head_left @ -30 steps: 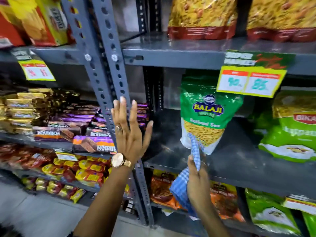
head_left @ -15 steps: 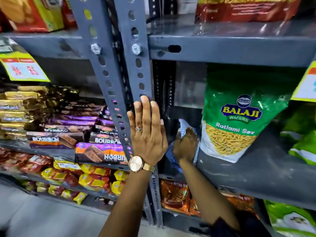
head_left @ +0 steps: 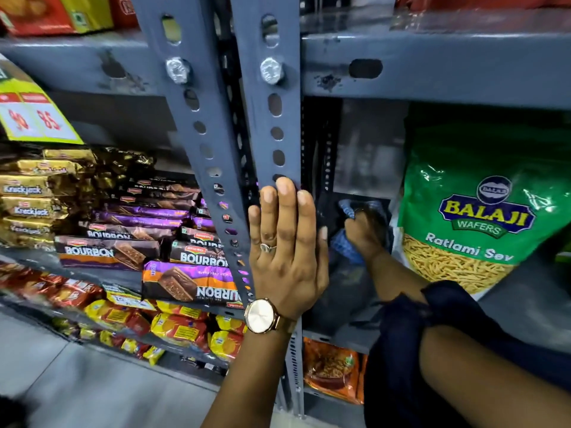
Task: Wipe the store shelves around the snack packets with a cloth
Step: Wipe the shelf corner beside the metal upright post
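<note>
My right hand (head_left: pixel 366 233) is deep at the back left corner of the grey shelf (head_left: pixel 525 316), closed on a blue checked cloth (head_left: pixel 344 247) pressed onto the shelf surface. A green Balaji Ratlami Sev packet (head_left: pixel 475 211) stands upright just right of that hand. My left hand (head_left: pixel 285 251), with a ring and a wristwatch, lies flat with fingers together against the perforated grey upright post (head_left: pixel 272 125) and holds nothing.
Left of the post, stacked Bourbon biscuit packs (head_left: pixel 185 279) and Krackjack packs (head_left: pixel 27 193) fill the neighbouring shelf. A yellow price tag (head_left: pixel 31 118) hangs at upper left. Orange snack packets (head_left: pixel 330 369) sit on the shelf below. Grey floor tiles (head_left: pixel 77 381) lie at lower left.
My right hand has pushed the cloth further back into the shelf corner beside the green packet. The view has moved in closer. My left hand stays flat on the post.
</note>
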